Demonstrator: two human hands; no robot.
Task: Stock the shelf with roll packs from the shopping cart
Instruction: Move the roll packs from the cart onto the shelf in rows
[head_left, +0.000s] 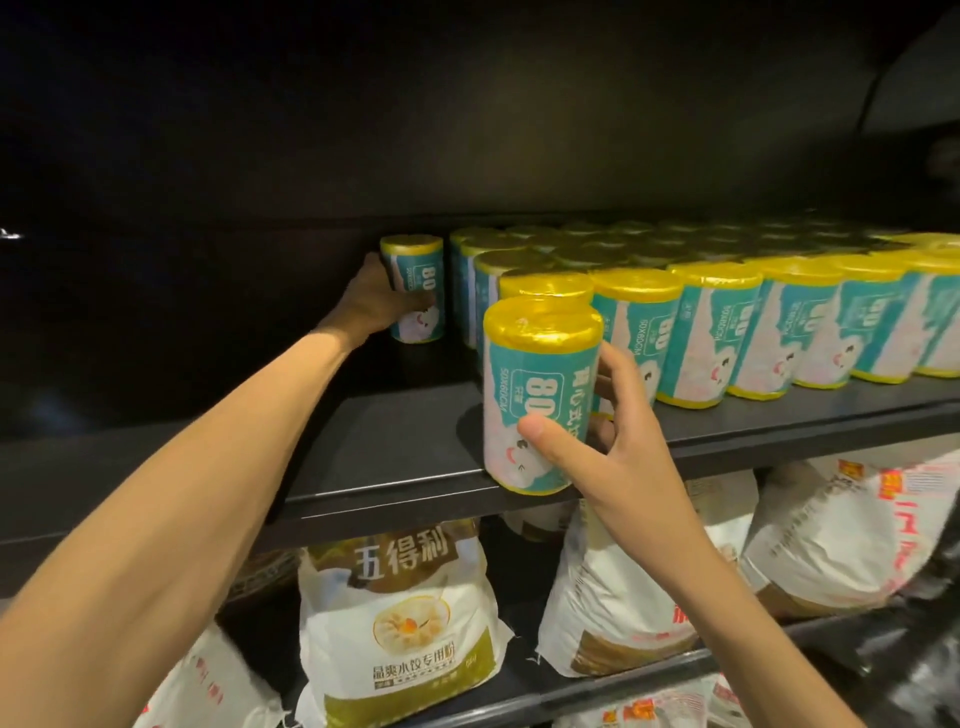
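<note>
Fingers of the right hand (618, 441) are curling round a roll pack (540, 395) standing upright at the front edge of the shelf (395, 447), thumb pressing its label. At ten o'clock from it, the left hand (371, 299) is gripping a second roll pack (415, 288) deep at the back. Stocked rows (727, 312) are filling the shelf from one to three o'clock; the bare stretch at nine o'clock is awaiting stock. Shopping cart is not showing, so remaining count cannot be told. Flour bags (400, 623) are lying at six o'clock.
</note>
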